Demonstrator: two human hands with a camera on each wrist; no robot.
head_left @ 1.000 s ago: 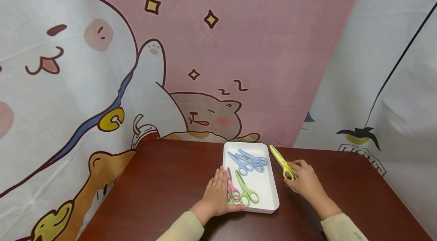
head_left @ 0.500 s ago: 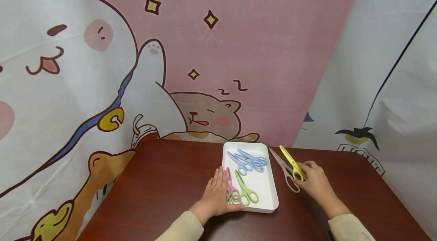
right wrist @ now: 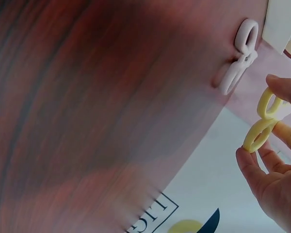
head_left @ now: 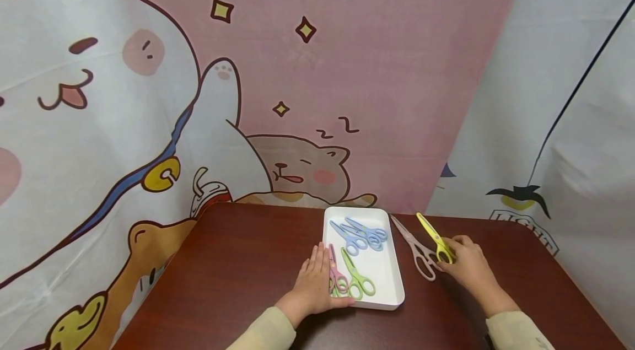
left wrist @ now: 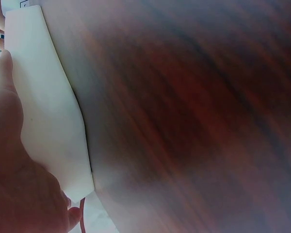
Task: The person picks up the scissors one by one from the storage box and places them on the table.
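My right hand (head_left: 472,268) pinches yellow scissors (head_left: 434,235) by their handle loops, blades pointing away. In the right wrist view, thumb and fingers hold both yellow loops (right wrist: 266,116) above the table. Pale pink scissors (head_left: 415,247) lie on the table just left of that hand, partly under it. My left hand (head_left: 311,284) rests with straight fingers along the left rim of a white tray (head_left: 389,284), thumb across the near edge. Inside the tray are several blue scissors (head_left: 358,234) at the far end, with green scissors (head_left: 358,273) and pink scissors (head_left: 337,270) nearer; more green loops show partly hidden.
The dark brown wooden table (head_left: 248,262) ends at its far edge, close behind the tray. Beyond it hangs a cloth backdrop (head_left: 397,91) with cartoon animals. The tray's white side wall (left wrist: 48,97) touches the left palm.
My right hand has moved right with the yellow scissors, away from the tray. The pale pink scissors, hidden under the yellow ones before, now show on the table. My left hand has not moved.
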